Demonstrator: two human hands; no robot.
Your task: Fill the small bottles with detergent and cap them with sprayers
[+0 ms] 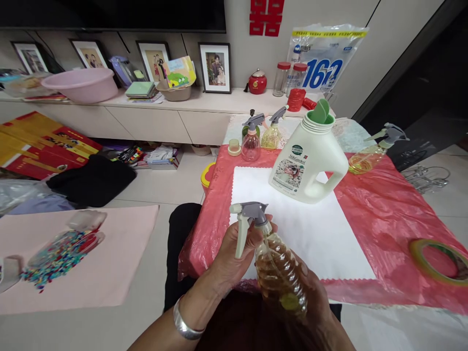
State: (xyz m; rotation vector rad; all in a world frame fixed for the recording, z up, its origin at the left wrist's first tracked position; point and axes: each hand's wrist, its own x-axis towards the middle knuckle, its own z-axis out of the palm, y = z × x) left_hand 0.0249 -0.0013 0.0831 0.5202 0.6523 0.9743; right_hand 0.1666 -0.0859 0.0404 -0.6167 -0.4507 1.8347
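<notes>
A clear ribbed spray bottle (280, 265) with amber liquid is held tilted just past the near edge of the table. My left hand (237, 248) grips its neck, just under the grey and cream spray head (252, 212). Around the bottle's body on the right wraps my right hand (312, 285). Beyond them, a white jug (310, 156) labelled SilkGarden stands on a white scalloped sheet (288, 214), its mouth uncapped and a green piece sticking out of it.
Red plastic (380, 209) covers the table. At its far side stand a pink-necked spray bottle (250, 146), a yellowish one (271, 136) and a small cap (234, 147). Another spray bottle (369, 158) is at right, near a tape roll (440, 261). Colourful small pieces (58, 261) lie on a pink surface at left.
</notes>
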